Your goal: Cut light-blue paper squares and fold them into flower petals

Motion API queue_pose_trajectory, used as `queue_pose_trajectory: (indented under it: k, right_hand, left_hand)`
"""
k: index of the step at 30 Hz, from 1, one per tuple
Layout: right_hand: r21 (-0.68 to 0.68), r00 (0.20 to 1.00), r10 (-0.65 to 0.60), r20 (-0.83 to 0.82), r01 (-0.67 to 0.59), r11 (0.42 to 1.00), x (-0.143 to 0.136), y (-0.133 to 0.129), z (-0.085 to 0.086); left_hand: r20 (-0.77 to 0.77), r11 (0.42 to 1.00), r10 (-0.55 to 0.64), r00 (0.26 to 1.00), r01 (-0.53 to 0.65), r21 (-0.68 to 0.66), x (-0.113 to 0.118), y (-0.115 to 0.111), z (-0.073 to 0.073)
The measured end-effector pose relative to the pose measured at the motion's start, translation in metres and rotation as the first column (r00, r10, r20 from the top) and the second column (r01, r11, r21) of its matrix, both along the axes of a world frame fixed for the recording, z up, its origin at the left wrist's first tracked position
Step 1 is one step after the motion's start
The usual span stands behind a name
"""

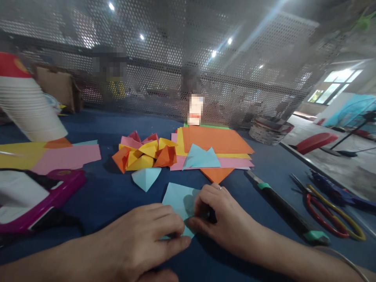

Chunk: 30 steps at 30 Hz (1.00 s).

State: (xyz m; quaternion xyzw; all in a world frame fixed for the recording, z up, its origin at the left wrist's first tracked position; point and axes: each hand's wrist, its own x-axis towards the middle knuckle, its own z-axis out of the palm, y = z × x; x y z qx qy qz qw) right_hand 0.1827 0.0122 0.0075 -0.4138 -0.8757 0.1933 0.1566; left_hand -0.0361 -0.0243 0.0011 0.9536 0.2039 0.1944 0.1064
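Observation:
A light blue sheet of paper (177,196) lies on the dark blue table in front of me, partly covered by both hands. My left hand (143,231) rests over its near left part, fingers curled and pressed against the paper. On the right side, my right hand (225,221), with a ring on one finger, has thumb and fingers bent together at the paper's edge. Just beyond sits a folded light blue piece (146,178), beside a cluster of folded yellow, orange and pink pieces (147,152). Another light blue folded piece (199,157) lies on a stack of coloured paper (217,139).
At left stand nested white paper cups (32,105), with paper sheets (70,156) and a purple-black tool (55,196) nearer. Rightward lie a black-handled blade tool (288,207), red-and-yellow-handled cutters (326,219) and a dark blue tool (337,192). A perforated metal panel (158,70) closes the back.

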Motion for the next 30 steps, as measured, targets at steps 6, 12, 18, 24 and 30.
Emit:
queue_pose_trajectory:
  k: [6, 12, 18, 24, 30]
  right_hand:
    - [-0.101, 1.0, -0.005, -0.014, 0.004, 0.995, 0.004, 0.001, 0.007]
    - [-0.211, 0.999, 0.019, -0.034, -0.026, 0.977, 0.012, 0.006, 0.011]
    - [-0.233, 0.991, 0.126, -0.038, -0.131, 0.964, 0.016, 0.013, 0.013]
    - [-0.213, 0.996, 0.027, 0.09, -0.008, 0.977, 0.003, 0.005, 0.018]
    - [-0.152, 0.997, -0.015, 0.071, 0.026, 0.988, -0.003, 0.0, 0.014]
  left_hand:
    - [-0.01, 0.999, -0.008, 1.0, 0.007, -0.041, 0.0, 0.001, -0.003]
    - [0.043, 0.999, -0.004, 0.999, 0.006, -0.053, -0.001, 0.002, -0.004]
    - [0.051, 0.999, -0.009, 0.999, 0.012, -0.047, -0.005, 0.0, -0.004]
    - [0.042, 1.0, -0.019, 0.999, 0.02, -0.01, -0.004, -0.001, -0.001]
    - [0.045, 0.997, -0.033, 0.998, 0.03, 0.076, -0.002, -0.004, 0.002]
